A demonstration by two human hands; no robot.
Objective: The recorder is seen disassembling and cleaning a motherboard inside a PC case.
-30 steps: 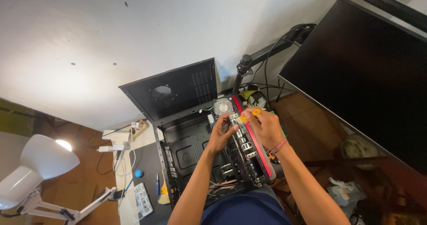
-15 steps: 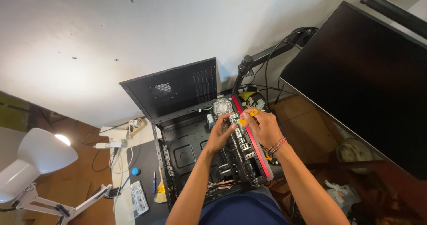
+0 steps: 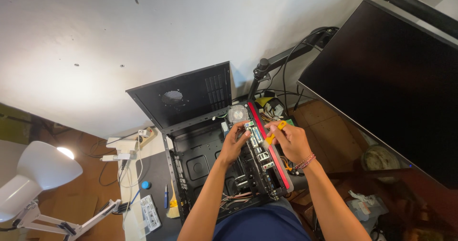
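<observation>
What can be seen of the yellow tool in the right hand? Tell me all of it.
The yellow tool is a small, slim implement, plastic by its look, with a rounded yellow end sticking up past the right hand. It lies slanted, upper end toward the wall, lower end pointing down at the circuit board inside the open black computer case. The fingers wrap its middle, hiding it. Its tip is too small to make out.
</observation>
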